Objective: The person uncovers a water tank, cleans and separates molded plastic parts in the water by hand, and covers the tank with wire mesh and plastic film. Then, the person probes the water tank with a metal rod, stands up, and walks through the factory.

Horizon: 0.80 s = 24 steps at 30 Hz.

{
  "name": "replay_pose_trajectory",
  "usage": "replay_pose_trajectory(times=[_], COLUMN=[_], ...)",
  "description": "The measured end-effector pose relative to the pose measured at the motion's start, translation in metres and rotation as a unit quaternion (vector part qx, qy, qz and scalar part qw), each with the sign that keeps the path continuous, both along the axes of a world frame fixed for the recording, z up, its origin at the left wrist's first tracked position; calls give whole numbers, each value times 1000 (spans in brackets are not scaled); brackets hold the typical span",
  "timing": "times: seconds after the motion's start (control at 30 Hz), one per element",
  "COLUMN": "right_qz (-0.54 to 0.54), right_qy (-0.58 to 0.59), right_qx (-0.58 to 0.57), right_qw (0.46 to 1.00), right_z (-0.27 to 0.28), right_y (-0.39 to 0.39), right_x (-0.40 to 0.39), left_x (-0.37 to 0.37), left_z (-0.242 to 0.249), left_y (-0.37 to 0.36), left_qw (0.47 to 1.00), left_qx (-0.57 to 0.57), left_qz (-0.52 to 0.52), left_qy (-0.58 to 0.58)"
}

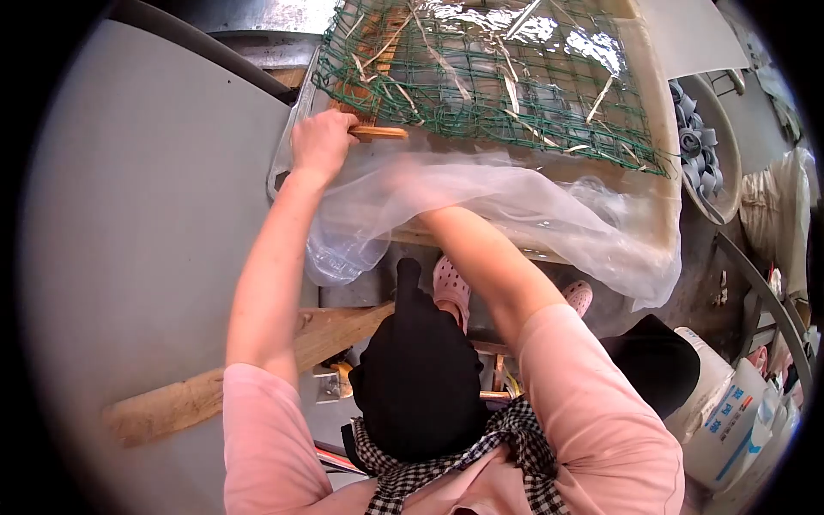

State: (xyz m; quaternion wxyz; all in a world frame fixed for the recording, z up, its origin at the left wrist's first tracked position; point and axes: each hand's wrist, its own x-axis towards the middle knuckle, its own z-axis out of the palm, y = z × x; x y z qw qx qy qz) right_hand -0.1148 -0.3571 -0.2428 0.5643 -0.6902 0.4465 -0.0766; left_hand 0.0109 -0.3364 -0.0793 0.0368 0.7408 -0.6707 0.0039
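Note:
My left hand [322, 143] is closed around a short wooden stick [379, 132] at the left corner of a shallow pale tub [659, 81]. My right hand [410, 182] is smeared by motion and partly veiled by a clear plastic sheet [489, 187], so its fingers cannot be made out. The sheet drapes over the tub's near edge and hangs down in front. Just beyond both hands lies a green wire mesh [481, 112], with pale strips tangled on it. Shiny wet-looking film or water shows beneath the mesh.
A large grey panel [163, 189] stands to my left. At right, a basin [730, 163] holds grey rolled pieces [697, 142]. White printed sacks [730, 421] sit lower right. A wooden plank [206, 390] lies low at left, and pink clogs [451, 287] show below the tub.

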Motion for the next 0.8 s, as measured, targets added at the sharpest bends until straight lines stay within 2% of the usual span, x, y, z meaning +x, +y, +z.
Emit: replay_pose_trajectory(times=[0.57, 0.8], right_qz=[65, 91], right_qy=[32, 46], right_qx=[-12, -50], right_qw=[997, 994], right_z=[14, 40], right_y=[9, 23], right_x=[17, 12], left_x=[-9, -7], left_z=[-16, -23], left_y=[0, 13], left_qw=[998, 997], left_qx=[43, 65], left_qz=[7, -14], left_qy=[-43, -27])
